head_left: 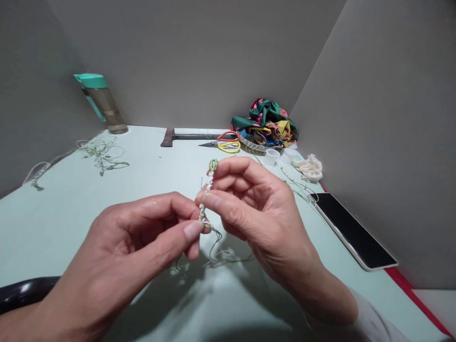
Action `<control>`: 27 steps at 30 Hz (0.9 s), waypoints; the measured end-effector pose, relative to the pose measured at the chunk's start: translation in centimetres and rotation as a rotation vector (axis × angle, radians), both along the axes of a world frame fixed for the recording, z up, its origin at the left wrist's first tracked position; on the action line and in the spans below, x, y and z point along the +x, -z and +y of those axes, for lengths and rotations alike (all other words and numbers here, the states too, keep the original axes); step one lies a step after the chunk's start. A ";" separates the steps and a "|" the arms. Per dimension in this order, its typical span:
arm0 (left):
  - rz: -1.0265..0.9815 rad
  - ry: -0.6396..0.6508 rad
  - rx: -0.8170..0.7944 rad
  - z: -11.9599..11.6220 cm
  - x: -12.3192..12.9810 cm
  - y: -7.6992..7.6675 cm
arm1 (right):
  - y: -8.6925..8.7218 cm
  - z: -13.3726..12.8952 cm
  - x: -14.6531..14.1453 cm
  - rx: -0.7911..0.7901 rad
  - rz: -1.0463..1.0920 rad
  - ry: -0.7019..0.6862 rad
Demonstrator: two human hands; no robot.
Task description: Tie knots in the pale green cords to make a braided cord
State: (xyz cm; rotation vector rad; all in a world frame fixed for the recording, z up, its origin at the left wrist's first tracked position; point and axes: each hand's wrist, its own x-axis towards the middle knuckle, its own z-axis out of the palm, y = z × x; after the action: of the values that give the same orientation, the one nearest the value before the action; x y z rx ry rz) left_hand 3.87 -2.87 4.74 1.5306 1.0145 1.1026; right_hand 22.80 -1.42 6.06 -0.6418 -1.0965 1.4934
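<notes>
A pale green tabletop (pixel 160 175) bears a hatchet (pixel 168 137) near its far edge. Well nearer than the hatchet, the left hand (pixel 131 244) and the right hand (pixel 261 213) are drawn together, thumbs and fingertips closed in narrow pinches. A black-screened phone (pixel 352 230) lies nearer and right of the hatchet; crumpled patterned cloth (pixel 272 121) sits past its handle, a teal-lidded bottle (pixel 101 102) to its left. Red-and-yellow-handled scissors (pixel 228 147) lie against its handle. The white-and-green knotted cord strip (pixel 209 181), nearer than that handle, is gripped midway by the right hand and low down by the left, loose cords (pixel 218 232) trailing.
</notes>
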 end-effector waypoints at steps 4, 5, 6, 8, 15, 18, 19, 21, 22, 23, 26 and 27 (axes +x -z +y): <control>0.032 -0.089 -0.097 -0.6 0.3 -0.7 | 0.0 0.0 0.1 0.011 -0.055 0.021; 0.027 -0.107 -0.126 -0.6 0.3 -0.7 | 0.0 -0.1 0.2 0.019 -0.070 0.013; 0.013 -0.107 -0.141 -0.6 0.3 -0.7 | -0.1 -0.1 0.4 0.028 -0.093 0.009; -0.036 -0.052 -0.102 -0.4 0.0 -0.5 | -0.2 -0.3 0.7 0.069 -0.172 0.014; -0.134 -0.071 0.048 1.1 -0.1 0.1 | 0.1 -0.1 0.7 0.230 -0.411 0.009; -0.149 -0.071 0.040 1.4 0.0 0.3 | 0.8 0.0 0.1 0.196 -0.370 0.036; -0.156 -0.069 0.045 1.5 0.0 0.4 | 1.0 0.0 -0.1 0.173 -0.349 0.041; -0.157 -0.071 0.072 1.7 -0.1 0.8 | 1.2 0.1 -0.2 0.114 -0.291 0.039; -0.155 -0.077 0.097 1.8 -0.1 0.9 | 1.3 0.1 -0.2 0.085 -0.259 0.026; -0.152 -0.078 0.128 1.9 -0.2 1.1 | 1.3 0.1 -0.2 0.062 -0.229 0.010; -0.158 -0.070 0.218 2.0 -0.3 1.4 | 1.6 0.0 -0.2 0.051 -0.209 0.002; -0.159 -0.075 0.242 2.0 -0.2 1.4 | 1.7 -0.1 -0.3 0.085 -0.239 0.036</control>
State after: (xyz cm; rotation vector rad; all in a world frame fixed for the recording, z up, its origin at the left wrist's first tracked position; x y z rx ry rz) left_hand 3.63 -0.90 3.35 1.5751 0.8598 1.4179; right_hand 22.52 -1.50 4.32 -0.7909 -1.3159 1.3558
